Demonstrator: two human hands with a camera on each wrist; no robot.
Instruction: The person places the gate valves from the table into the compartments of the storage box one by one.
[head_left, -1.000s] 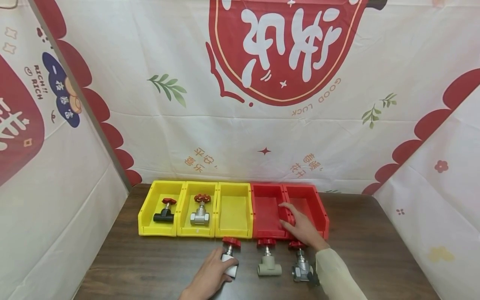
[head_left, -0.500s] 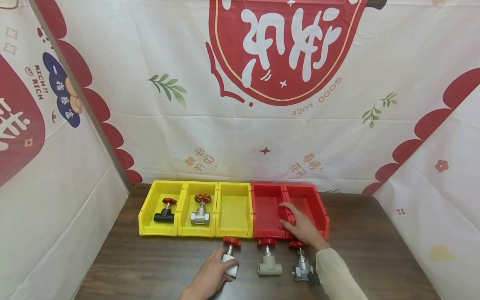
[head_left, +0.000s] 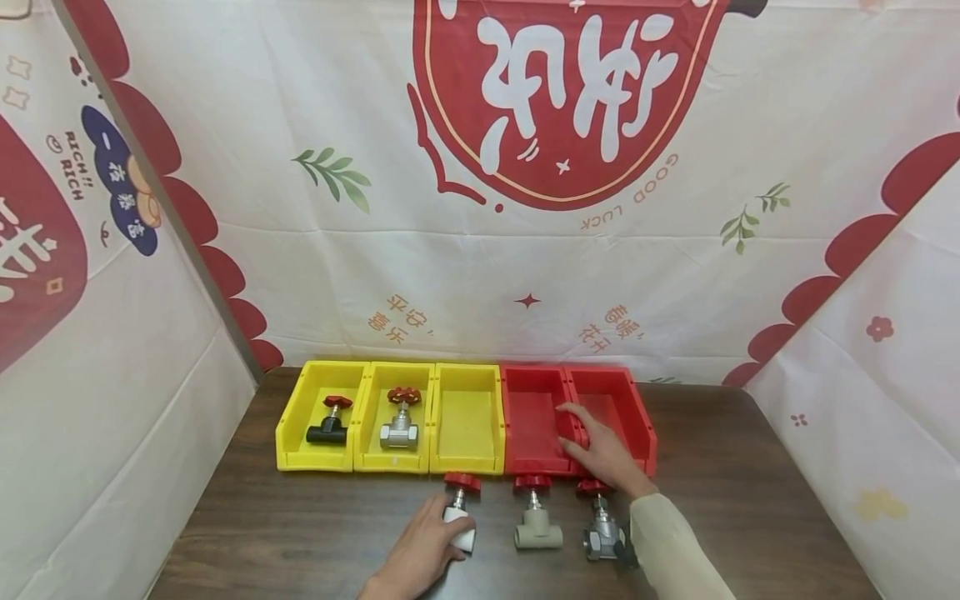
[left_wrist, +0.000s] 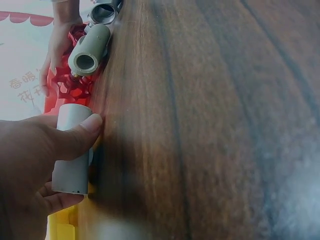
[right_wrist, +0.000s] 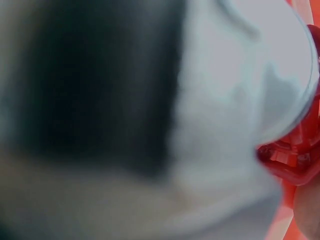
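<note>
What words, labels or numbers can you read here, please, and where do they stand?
"RICH!! RICH": left cloth
"一夜暴富": blue badge
"GOOD LUCK": back cloth
"平安喜乐": back cloth
"春暖花开": back cloth
Large characters, red emblem and left red patch: cut off, unreadable
Valves, bins: none legible

Brn tbl (head_left: 720, 475), ylw/red bins (head_left: 468, 421), valves (head_left: 537, 531)
</note>
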